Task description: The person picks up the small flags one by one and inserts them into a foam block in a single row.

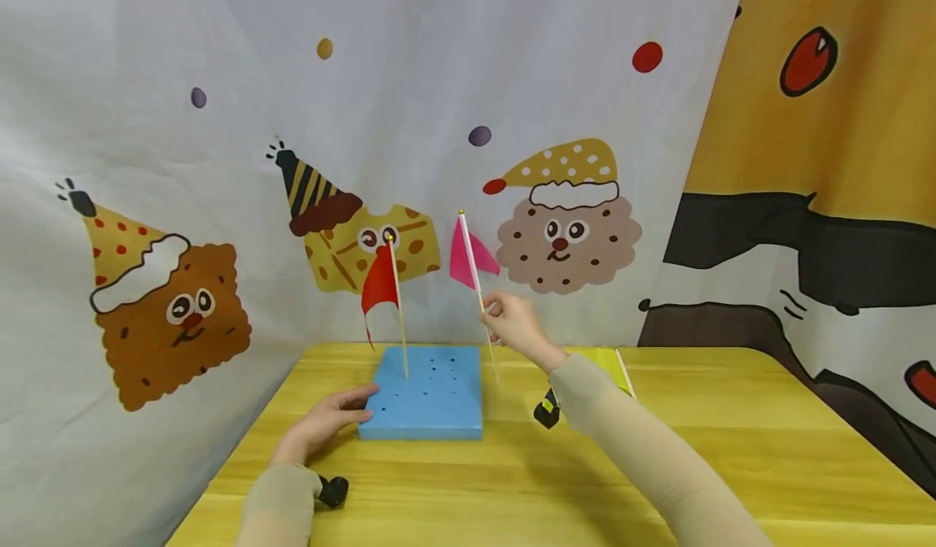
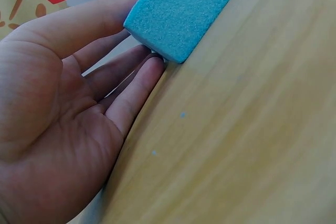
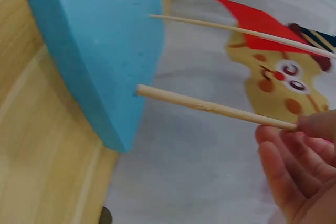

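Observation:
A blue foam block (image 1: 431, 413) with several small holes in its top lies on the table. My left hand (image 1: 325, 421) rests its fingers and thumb against the block's left side; the left wrist view shows the fingers fairly straight at its corner. A red flag (image 1: 380, 280) on a thin stick stands upright in the block. Between thumb and fingers, my right hand (image 1: 516, 324) pinches the wooden stick (image 3: 210, 106) of a pink flag (image 1: 461, 264). That flag leans slightly left, its lower tip hanging just right of the block in the head view.
Behind my right forearm a yellow flag (image 1: 604, 360) lies on the wooden table (image 1: 453, 490), partly hidden by the sleeve. A white cloth (image 1: 409, 59) printed with cartoon biscuits hangs behind the table. Black wrist-camera parts (image 1: 547, 410) show beside the cuffs.

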{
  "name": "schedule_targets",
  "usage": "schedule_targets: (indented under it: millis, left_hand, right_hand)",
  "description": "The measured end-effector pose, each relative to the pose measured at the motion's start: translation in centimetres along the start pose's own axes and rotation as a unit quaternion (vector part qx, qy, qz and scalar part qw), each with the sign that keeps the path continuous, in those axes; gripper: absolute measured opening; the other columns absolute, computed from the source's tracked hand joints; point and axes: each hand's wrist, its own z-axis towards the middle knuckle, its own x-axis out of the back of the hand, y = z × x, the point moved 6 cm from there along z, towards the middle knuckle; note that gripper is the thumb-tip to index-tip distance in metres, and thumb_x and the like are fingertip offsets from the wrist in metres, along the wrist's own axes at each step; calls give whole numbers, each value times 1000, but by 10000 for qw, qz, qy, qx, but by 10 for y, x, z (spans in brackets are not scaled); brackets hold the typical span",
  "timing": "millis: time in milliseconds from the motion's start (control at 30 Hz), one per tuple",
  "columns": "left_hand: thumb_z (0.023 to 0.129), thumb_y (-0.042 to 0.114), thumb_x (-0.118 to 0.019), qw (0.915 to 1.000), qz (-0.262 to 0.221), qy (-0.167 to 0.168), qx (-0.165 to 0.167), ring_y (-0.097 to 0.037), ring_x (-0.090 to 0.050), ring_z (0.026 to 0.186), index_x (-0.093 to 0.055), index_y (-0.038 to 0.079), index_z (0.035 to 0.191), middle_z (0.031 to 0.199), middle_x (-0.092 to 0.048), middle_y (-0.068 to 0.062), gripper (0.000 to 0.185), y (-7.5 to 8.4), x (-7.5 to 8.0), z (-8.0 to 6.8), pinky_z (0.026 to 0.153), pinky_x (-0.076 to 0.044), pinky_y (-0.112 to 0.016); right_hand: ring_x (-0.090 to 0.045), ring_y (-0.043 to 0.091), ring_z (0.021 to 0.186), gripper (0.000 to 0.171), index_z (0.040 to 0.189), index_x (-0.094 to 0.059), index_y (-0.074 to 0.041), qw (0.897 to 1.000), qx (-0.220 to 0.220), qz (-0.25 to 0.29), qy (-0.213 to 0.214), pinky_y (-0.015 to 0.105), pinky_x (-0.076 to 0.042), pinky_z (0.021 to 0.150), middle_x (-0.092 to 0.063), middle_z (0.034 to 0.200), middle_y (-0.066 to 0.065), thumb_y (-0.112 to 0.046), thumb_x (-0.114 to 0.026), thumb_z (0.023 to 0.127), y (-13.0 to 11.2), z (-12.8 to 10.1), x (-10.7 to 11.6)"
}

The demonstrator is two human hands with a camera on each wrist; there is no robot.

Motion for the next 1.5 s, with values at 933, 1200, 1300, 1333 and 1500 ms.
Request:
schedule_targets:
  millis: [933, 1200, 1300, 1333, 1500]
  left_hand:
    - [96, 20, -63, 9984, -524, -31, 188, -42, -26, 139, -42, 5, 147, 153, -32, -20, 58, -4, -3, 1, 110, -27, -53]
    - [96, 19, -63, 9990, -420, 5, 118, -42, -27, 139, -42, 5, 147, 152, -33, -20, 57, 0, -2, 1, 110, -28, -53]
    - [96, 19, -62, 9992, -401, -16, 89, -42, -27, 139, -41, 4, 147, 152, -32, -21, 57, 1, -2, 1, 110, -29, -52]
    - [96, 19, -62, 9992, -403, -16, 79, -42, -27, 139, -41, 4, 147, 152, -32, -21, 57, 1, -2, 1, 110, -29, -52]
    - [96, 18, -63, 9988, -493, -13, 20, -43, -27, 139, -42, 3, 147, 152, -32, -22, 57, 1, 0, 1, 110, -28, -53]
  right_hand:
    - [-67, 20, 62, 22, 117, -57, -8, 9966, 4, 797, 224, 31, -53, 45, -65, 91, 14, -7, -61, 95, -3, 36, -89]
    - [-69, 34, 70, 23, 119, -56, -7, 9964, 2, 810, 239, 31, -52, 43, -64, 87, 9, -9, -60, 96, -1, 39, -99]
    - [-69, 31, 69, 25, 120, -56, -6, 9974, -1, 673, 241, 30, -52, 44, -64, 87, 8, -11, -60, 96, 0, 39, -101]
    - [-69, 30, 69, 25, 120, -56, -6, 9976, 1, 653, 239, 30, -52, 44, -65, 87, 8, -11, -61, 96, 0, 39, -101]
    - [-69, 31, 69, 21, 116, -56, -11, 9973, -27, 704, 224, 30, -52, 44, -64, 87, 7, -10, -61, 96, 3, 39, -103]
